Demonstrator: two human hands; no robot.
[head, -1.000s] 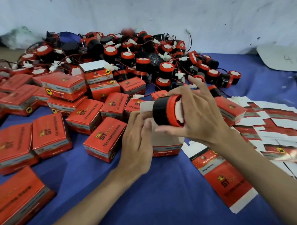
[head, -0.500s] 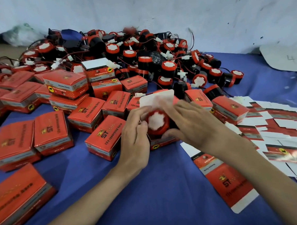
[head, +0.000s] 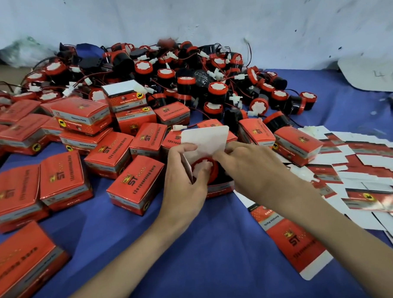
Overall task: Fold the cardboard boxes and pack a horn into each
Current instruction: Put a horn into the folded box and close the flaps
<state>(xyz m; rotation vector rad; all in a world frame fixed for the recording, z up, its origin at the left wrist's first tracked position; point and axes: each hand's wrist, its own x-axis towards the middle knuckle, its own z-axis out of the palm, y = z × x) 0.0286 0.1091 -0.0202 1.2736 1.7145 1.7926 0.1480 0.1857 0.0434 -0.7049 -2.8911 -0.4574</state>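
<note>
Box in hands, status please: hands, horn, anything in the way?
Left hand and right hand grip box. Horn inside, face up. Lid flap up, not yet closed. Nothing blocks the flap.

Logged from my remote station:

1. Wall point(head: 208, 24): whitish-blue, scuffed, speckled with dark marks, and it ran the full width behind.
2. Surface point(head: 206, 249): covered in deep blue cloth.
3. Crumpled pale plastic bag point(head: 22, 52): lay far left against the wall.
4. Brown strip point(head: 1, 74): just below the bag; I could not tell what it was.
5. Pale flat sheet point(head: 372, 75): far right, bore faint handwritten marks.
6. Light: was even, shadows soft.
</note>
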